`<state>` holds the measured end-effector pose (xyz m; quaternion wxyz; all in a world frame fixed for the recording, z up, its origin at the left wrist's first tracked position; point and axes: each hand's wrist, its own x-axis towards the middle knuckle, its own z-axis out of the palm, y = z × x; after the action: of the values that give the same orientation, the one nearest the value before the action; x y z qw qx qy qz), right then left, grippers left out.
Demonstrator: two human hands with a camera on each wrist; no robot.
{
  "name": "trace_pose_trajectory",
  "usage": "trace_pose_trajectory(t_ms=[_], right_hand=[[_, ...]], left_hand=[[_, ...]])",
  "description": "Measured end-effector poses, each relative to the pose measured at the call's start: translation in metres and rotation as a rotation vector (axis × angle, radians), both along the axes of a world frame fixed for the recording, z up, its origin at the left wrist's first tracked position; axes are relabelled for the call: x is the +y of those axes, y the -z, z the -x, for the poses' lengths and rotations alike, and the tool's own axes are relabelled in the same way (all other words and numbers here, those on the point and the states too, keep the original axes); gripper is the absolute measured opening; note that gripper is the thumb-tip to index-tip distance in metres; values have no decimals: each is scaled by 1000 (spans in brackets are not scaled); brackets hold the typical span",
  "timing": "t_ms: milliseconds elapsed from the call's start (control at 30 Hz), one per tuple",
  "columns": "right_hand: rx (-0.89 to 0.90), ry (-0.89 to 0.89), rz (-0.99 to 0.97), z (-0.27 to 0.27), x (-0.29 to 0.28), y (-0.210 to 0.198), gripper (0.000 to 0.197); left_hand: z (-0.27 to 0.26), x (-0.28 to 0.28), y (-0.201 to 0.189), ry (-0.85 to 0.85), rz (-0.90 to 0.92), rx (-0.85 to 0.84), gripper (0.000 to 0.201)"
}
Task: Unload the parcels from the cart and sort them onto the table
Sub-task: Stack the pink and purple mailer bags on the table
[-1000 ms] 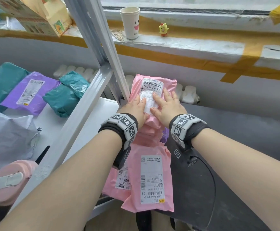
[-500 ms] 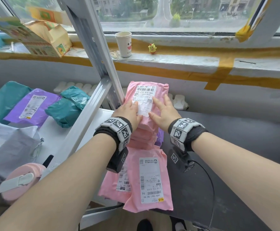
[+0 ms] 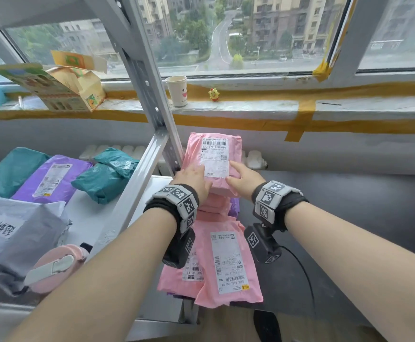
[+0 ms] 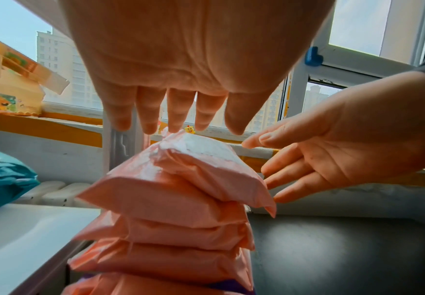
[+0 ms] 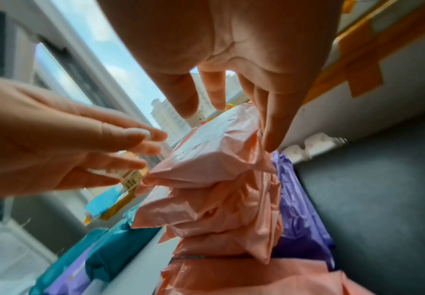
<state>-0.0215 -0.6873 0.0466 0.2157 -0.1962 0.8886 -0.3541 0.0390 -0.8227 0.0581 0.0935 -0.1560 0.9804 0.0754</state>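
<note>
Resting on top of a stack of pink parcels, the top pink parcel lies label up on the dark desk, just right of the grey metal upright that serves here as the landmark. The left hand lies with fingers straight and relaxed on the parcel's near left edge, next to the upright; the right hand does the same on the side away from it, fingers extended along the flank, neither curled round anything. From the wrist views the fingers hover at or barely touch the wrap, so contact is light at most. These are soft poly mailers, puffy and creased, likely light and yielding, with a slick film that could slide off the stack. A sensible hold would be both palms pressing the long sides, or a pinch at a folded end. Left of the upright, teal and purple parcels sit on a white surface.
</note>
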Motion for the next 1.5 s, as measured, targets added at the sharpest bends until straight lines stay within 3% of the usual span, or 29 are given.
trace_pose_trajectory(t_ms=[167, 300, 500, 767, 833, 933, 1067, 1233, 1333, 1500], right_hand=[[-99, 77, 142, -11, -6, 3, 48], [-200, 273, 236, -11, -17, 8, 59], [-253, 422, 256, -6, -19, 9, 48], [-385, 396, 416, -15, 2, 10, 58], [-417, 386, 442, -21, 16, 16, 53], [-511, 370, 470, -31, 37, 24, 43], [-594, 261, 412, -39, 61, 31, 46], [-638, 155, 345, -58, 84, 38, 41], [-637, 121, 305, -66, 97, 47, 43], [-746, 48, 312, -85, 101, 64, 42]], left_hand=[[-19, -1, 0, -48, -92, 13, 51], [-23, -6, 1, -77, -164, 11, 44], [-22, -10, 0, -158, -296, 117, 50], [-43, -4, 0, -262, -456, 355, 42], [-52, -2, 5, -343, -504, 363, 34], [-70, 2, 17, -393, -497, 199, 23], [-100, 23, 35, -237, -481, -159, 29], [-118, 47, 61, -235, -375, -320, 30], [-122, 55, 72, -342, -365, -275, 34], [-138, 51, 69, -597, -456, 59, 38]])
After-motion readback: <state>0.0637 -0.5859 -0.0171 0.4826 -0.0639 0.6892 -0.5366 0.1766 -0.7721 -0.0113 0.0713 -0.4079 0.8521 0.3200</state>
